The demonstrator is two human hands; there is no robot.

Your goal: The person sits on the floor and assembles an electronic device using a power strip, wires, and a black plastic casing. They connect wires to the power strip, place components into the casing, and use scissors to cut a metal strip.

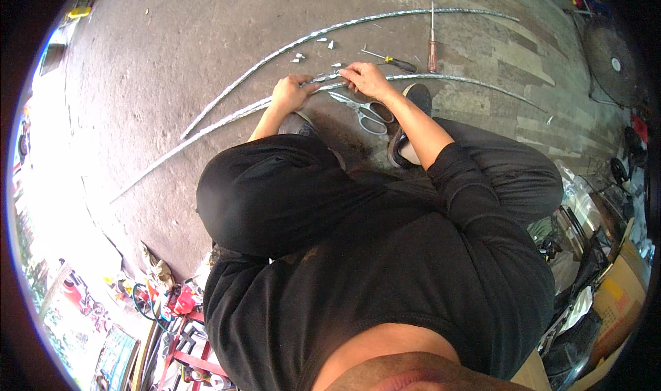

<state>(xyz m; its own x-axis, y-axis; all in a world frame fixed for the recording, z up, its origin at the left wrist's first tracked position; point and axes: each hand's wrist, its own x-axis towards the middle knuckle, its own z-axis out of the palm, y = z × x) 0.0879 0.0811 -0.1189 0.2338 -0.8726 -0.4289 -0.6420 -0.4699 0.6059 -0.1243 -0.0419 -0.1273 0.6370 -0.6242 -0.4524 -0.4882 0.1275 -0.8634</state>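
Note:
A long silvery, foil-like strip runs in a curve across the floor in front of me. My left hand has its fingers closed on it left of centre. Farther right, my right hand pinches at the same strip, its fingertips bent down. Between the hands the strip looks doubled, and fine detail there is too small to tell. Scissors with grey loops lie just below my right hand, between my feet. A second silvery strip arcs across the floor beyond my hands.
Past my right hand lie a screwdriver with a black and yellow handle and one with a reddish handle. Several small white pieces are scattered nearby. A round fan-like object stands far right; a cardboard box and clutter are behind me.

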